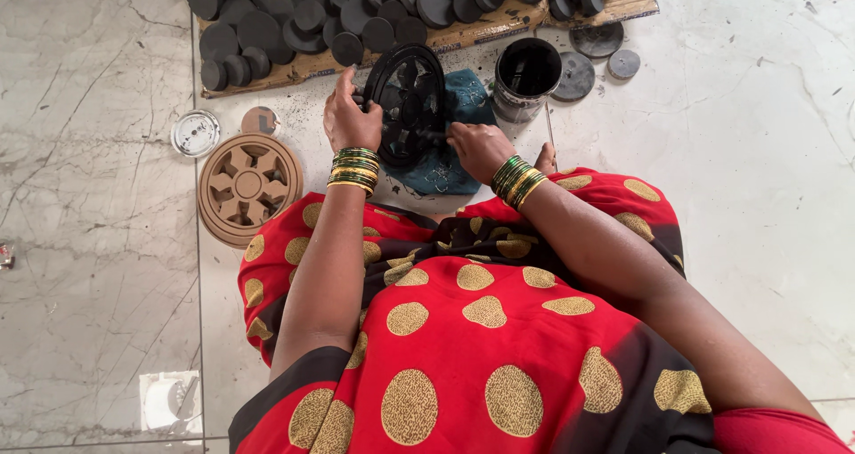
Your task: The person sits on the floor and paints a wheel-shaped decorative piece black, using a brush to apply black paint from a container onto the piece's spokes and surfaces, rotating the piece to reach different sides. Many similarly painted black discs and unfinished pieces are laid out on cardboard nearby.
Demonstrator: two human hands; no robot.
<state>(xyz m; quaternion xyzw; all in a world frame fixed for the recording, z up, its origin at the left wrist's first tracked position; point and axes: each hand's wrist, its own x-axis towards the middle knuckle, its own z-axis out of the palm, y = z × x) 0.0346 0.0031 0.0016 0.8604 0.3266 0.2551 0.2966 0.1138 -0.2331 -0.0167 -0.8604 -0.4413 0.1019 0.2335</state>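
Observation:
A black round openwork disc (408,98) stands tilted on a teal cloth (450,165) on the floor in front of me. My left hand (349,120) grips its left rim, with the index finger raised. At the disc's lower right edge my right hand (478,147) presses against it. Both wrists wear green and gold bangles. A black paint tin (525,76) stands just right of the disc.
A wooden board (463,34) at the back carries several black painted discs. A stack of unpainted tan wheel-shaped cutouts (249,187) lies at left, beside a small round lid (196,132). Two grey discs (598,40) lie right of the tin. My red dotted garment fills the foreground.

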